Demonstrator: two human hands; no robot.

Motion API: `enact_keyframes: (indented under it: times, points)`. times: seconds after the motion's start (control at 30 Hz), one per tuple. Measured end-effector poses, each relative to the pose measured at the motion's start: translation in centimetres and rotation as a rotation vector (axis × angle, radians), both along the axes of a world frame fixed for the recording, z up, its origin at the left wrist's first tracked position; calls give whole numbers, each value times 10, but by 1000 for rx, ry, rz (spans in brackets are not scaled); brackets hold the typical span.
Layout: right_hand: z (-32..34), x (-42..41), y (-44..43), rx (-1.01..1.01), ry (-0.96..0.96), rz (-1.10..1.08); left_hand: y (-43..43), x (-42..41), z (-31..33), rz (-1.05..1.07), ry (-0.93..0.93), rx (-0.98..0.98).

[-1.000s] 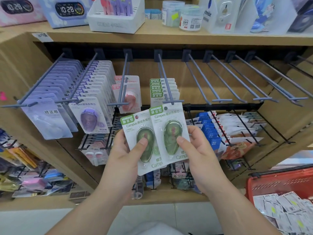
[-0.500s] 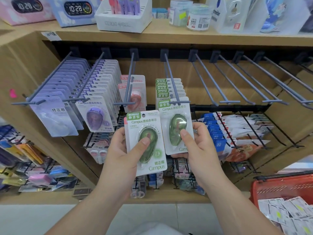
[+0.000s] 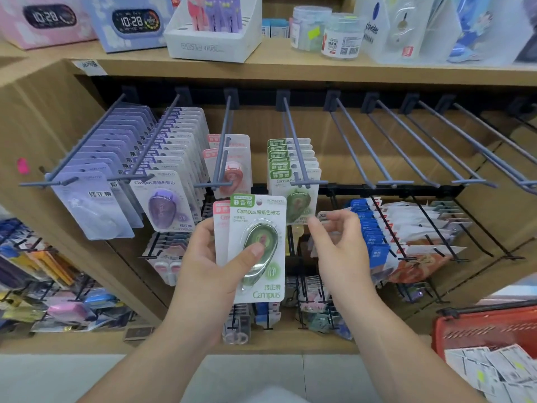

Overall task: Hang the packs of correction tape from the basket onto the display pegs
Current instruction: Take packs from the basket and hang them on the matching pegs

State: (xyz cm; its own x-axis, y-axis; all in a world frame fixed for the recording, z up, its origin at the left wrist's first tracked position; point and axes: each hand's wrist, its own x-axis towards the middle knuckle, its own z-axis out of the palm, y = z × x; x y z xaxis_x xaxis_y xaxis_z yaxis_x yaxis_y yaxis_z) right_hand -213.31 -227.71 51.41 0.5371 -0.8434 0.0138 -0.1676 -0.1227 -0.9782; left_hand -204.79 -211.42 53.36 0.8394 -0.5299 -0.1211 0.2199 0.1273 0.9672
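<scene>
Your left hand (image 3: 203, 271) grips a green pack (image 3: 261, 237), thumb pressed on front.
Your right hand (image 3: 340, 251) hangs loosely curled, empty, just beneath the pegged green pack (image 3: 297, 200).

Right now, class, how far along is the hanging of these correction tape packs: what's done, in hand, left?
Done: a row of green packs hangs on its peg. In hand: the left hand grips another green pack with a pink pack behind it; the right hand is empty, just below that row. Left: those two, plus the loose packs lying in the red basket.
</scene>
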Motion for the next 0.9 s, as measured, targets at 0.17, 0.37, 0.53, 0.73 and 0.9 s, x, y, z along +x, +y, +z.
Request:
enact_keyframes:
  times: [0.17, 0.37, 0.53, 0.73, 0.9]
  points:
    - [11, -16, 32, 105, -56, 395, -5, -3, -2, -27, -19, -4]
    - [10, -16, 30, 309, -240, 400, -3, 1, -8, -231, 38, -87]
    - [9, -23, 23, 415, -226, 481, 6, 3, -14, -108, -2, -41]
    - [13, -25, 18, 296, -208, 415, 17, 8, -6, 80, -31, -54]
    - [11, -23, 11, 146, -173, 334, 21, 10, 5, 95, -126, -89]
